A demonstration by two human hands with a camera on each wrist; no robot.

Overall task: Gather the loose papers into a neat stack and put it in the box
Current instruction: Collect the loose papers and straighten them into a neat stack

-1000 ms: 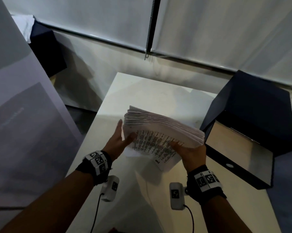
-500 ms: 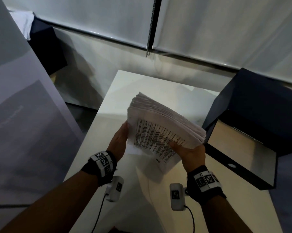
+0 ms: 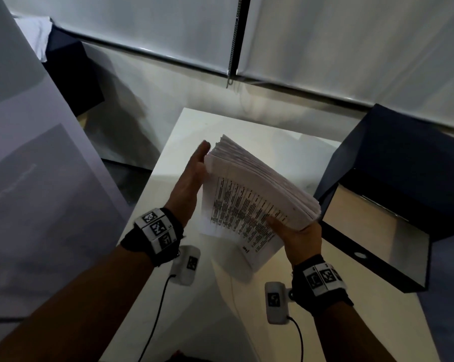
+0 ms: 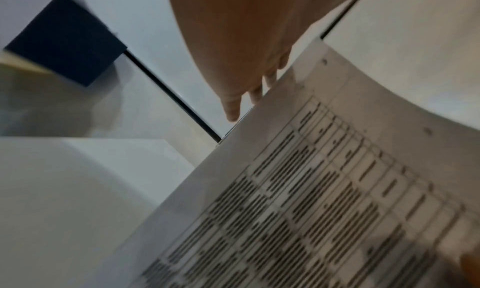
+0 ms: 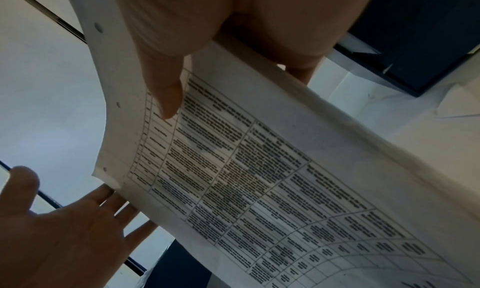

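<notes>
Papers (image 3: 257,202) held above table (image 3: 184,131) — box (image 3: 393,199) just right.

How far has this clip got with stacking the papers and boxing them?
Gathered: the printed paper stack is off the white table. In hand: right hand grips one edge while the flat left hand squares the other, still fanned. Left: placing it in the open dark blue box.

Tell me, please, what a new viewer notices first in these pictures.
First, the thick stack of printed papers, held tilted above the white table: the right hand grips its near corner, and the left hand lies flat against its left edge. To the right sits an open dark box.
</notes>
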